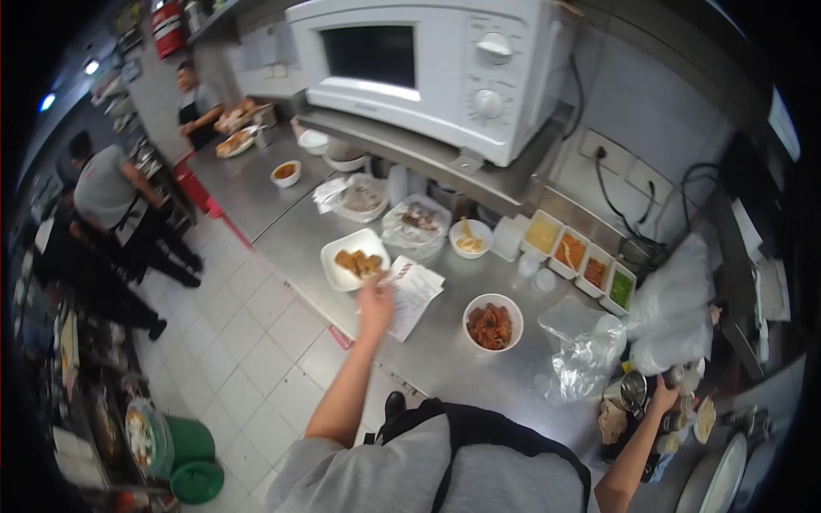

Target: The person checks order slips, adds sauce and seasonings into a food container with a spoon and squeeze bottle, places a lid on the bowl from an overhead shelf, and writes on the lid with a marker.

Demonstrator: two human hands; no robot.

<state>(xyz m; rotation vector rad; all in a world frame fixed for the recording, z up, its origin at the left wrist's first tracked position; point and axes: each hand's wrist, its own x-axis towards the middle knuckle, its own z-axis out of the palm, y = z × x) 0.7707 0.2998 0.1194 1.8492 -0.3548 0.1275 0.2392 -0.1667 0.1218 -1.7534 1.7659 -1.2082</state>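
Note:
My left hand (375, 301) is at the near rim of a square white dish (335, 275) with browned food pieces (358, 263) in it. Its fingers are bent and blurred, and what they hold, if anything, cannot be made out. Printed papers (414, 295) lie just right of that hand. On the far right, my right hand (664, 397) is closed around something small and hard to make out, among jars and a metal strainer (633, 389). Between the hands stands a round white bowl (469, 330) of reddish-brown food pieces (493, 325).
A white microwave (445, 68) sits on a shelf above the steel counter (445, 368). Topping trays (569, 251), a bowl of yellowish pieces (470, 238) and plastic bags (586, 350) stand along the counter. Several people (111, 188) work at the left, near green bins (190, 440).

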